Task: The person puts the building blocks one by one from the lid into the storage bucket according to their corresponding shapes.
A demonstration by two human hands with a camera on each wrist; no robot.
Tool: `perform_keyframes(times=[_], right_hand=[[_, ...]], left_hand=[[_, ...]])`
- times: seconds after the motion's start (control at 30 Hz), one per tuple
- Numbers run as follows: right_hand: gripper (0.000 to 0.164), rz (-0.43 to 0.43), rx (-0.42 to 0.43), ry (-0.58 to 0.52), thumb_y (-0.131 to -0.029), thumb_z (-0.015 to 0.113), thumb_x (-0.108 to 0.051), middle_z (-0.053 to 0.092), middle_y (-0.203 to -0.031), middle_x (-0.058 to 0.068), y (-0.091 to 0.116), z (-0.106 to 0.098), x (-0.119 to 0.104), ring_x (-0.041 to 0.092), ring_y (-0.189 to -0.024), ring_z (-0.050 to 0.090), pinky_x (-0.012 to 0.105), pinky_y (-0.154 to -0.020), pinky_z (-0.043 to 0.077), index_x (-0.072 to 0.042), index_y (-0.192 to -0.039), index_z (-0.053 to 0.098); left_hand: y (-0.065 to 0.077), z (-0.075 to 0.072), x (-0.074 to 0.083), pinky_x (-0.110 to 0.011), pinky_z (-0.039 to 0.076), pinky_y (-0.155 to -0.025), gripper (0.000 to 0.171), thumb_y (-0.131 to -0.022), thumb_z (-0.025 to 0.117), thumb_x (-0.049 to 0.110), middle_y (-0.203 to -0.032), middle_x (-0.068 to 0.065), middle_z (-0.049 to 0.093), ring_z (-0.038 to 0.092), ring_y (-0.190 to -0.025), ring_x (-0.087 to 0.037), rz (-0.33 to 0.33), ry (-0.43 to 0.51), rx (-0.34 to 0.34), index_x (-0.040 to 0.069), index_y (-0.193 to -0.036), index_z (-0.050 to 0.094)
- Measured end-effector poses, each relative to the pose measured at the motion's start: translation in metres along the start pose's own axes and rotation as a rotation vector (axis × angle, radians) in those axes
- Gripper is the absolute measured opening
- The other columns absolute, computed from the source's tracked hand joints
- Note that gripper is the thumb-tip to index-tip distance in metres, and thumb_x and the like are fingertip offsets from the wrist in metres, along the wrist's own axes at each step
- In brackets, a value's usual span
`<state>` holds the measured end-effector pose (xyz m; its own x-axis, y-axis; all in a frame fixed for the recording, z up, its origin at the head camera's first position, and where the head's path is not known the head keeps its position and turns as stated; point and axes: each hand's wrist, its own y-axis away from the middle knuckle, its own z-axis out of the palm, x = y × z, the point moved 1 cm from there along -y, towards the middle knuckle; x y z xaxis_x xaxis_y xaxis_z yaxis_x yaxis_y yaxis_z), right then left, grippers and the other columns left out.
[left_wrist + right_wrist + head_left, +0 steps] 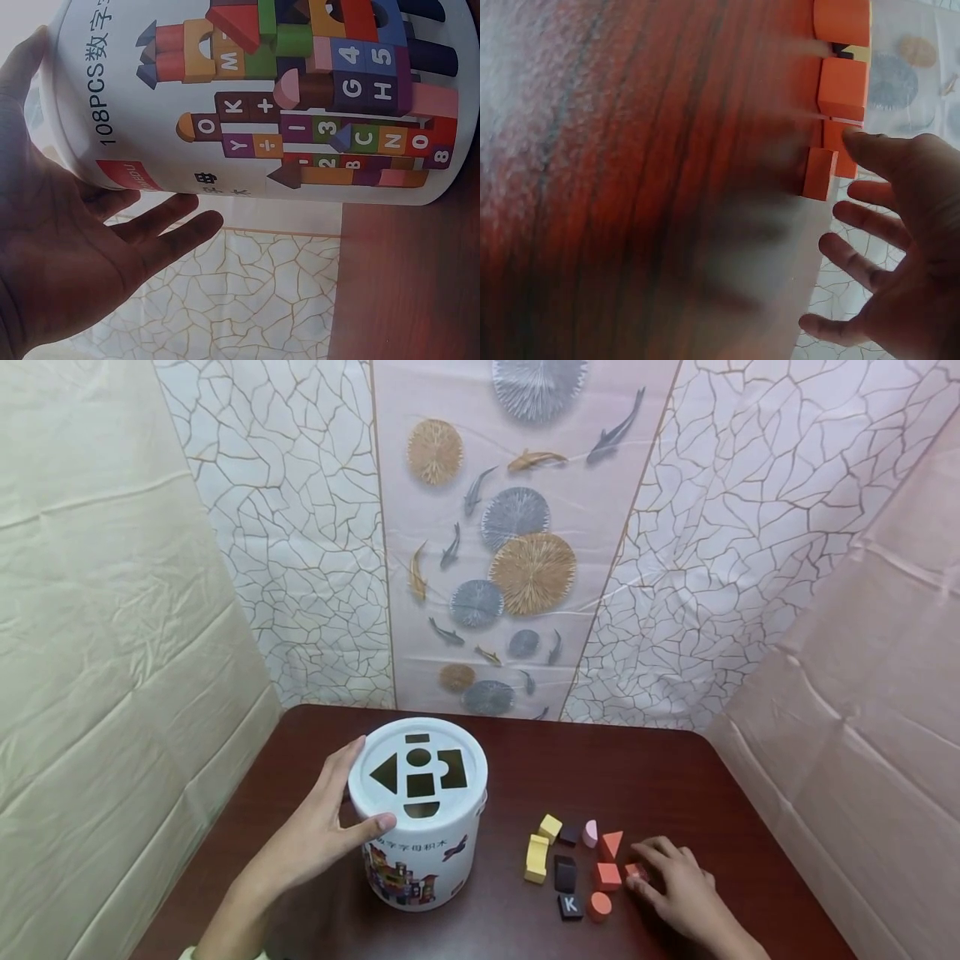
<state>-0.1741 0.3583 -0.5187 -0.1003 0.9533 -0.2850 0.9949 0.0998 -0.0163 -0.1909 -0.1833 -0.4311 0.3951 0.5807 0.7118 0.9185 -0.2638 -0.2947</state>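
Observation:
A white block bucket [420,868] has shaped holes in its lid [360,777] and printed toy blocks on its side. My left hand [322,827] spans its left side, thumb on the front rim; the left wrist view shows long, spread fingers [180,240] against the wall. At the right, my right hand [682,889] hovers around a small orange-red block [636,872], thumb and index finger on either side. In the right wrist view its fingers [855,259] are spread, the thumb close to the blocks; whether it touches one I cannot tell.
Left of my right hand lie a red triangle [611,845], red cube [607,877], red cylinder [599,907], pink half-round [590,833], yellow cube [550,828], yellow arch [536,860] and several dark blocks, including a K block [570,907]. Cloth walls surround the brown table [615,768].

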Motion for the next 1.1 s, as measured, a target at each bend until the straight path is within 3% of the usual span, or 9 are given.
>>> perform_keyframes(times=[0.3, 0.6, 0.9, 1.1], right_hand=[[0.038, 0.002, -0.079, -0.020, -0.097, 0.087, -0.029, 0.069, -0.124, -0.003, -0.007, 0.007, 0.003, 0.019, -0.103, 0.061, 0.046, -0.071, 0.044, -0.016, -0.132, 0.079], [0.033, -0.025, -0.054, -0.059, -0.092, 0.088, -0.011, 0.067, -0.116, -0.005, -0.006, 0.004, 0.002, 0.008, -0.092, 0.062, 0.036, -0.067, 0.040, -0.017, -0.123, 0.081], [0.023, -0.094, 0.046, -0.053, -0.092, 0.090, -0.013, 0.063, -0.106, -0.008, 0.000, -0.004, 0.003, 0.002, -0.080, 0.052, 0.032, -0.063, 0.039, -0.017, -0.113, 0.081], [0.023, -0.179, 0.200, -0.026, -0.089, 0.094, -0.019, 0.062, -0.101, -0.011, 0.003, -0.018, -0.004, 0.003, -0.083, 0.050, 0.028, -0.064, 0.038, -0.020, -0.108, 0.081]], left_hand=[[0.000, 0.001, -0.001, -0.075, 0.042, -0.121, 0.116, -0.095, 0.086, 0.052, -0.181, -0.011, 0.021, 0.039, -0.160, -0.042, 0.002, 0.008, 0.001, 0.032, -0.179, 0.008], [0.000, 0.001, -0.001, -0.075, 0.042, -0.121, 0.116, -0.095, 0.086, 0.051, -0.181, -0.012, 0.022, 0.040, -0.159, -0.042, 0.004, 0.018, 0.006, 0.032, -0.179, 0.009], [0.000, 0.000, -0.001, -0.074, 0.042, -0.120, 0.115, -0.096, 0.086, 0.046, -0.180, -0.013, 0.020, 0.042, -0.157, -0.043, 0.002, 0.079, -0.012, 0.031, -0.179, 0.008], [0.001, -0.002, 0.002, -0.075, 0.043, -0.118, 0.114, -0.097, 0.084, 0.045, -0.180, -0.015, 0.017, 0.042, -0.157, -0.045, 0.013, 0.092, -0.034, 0.027, -0.179, 0.007]])
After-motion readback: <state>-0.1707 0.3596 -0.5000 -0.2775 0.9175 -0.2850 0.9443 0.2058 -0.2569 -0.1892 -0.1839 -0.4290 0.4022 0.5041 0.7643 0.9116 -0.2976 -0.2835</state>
